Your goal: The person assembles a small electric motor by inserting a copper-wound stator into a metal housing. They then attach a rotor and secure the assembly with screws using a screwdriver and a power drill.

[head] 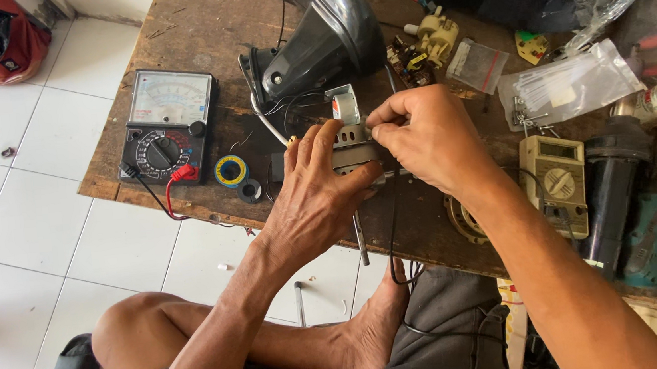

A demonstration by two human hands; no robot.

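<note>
Nearest the camera, the person's bent knee and bare foot rest above the white tiled floor (20, 230). Above them, both hands meet at the desk (193, 29) edge over a small grey metal component (350, 156). The left hand (315, 198) is curled around the component, fingers wrapped over its front and thumb beneath, holding it firmly. The right hand (428, 139) is pinched shut, thumb and fingertips closed on something small at the component's top edge; what exactly cannot be told. At 9 o'clock from the hands lie a yellow tape roll (230, 171) and an analog multimeter (169, 125). At 3 o'clock sits a beige meter (554, 179). At 12 o'clock stands a black motor housing (322, 37).
</note>
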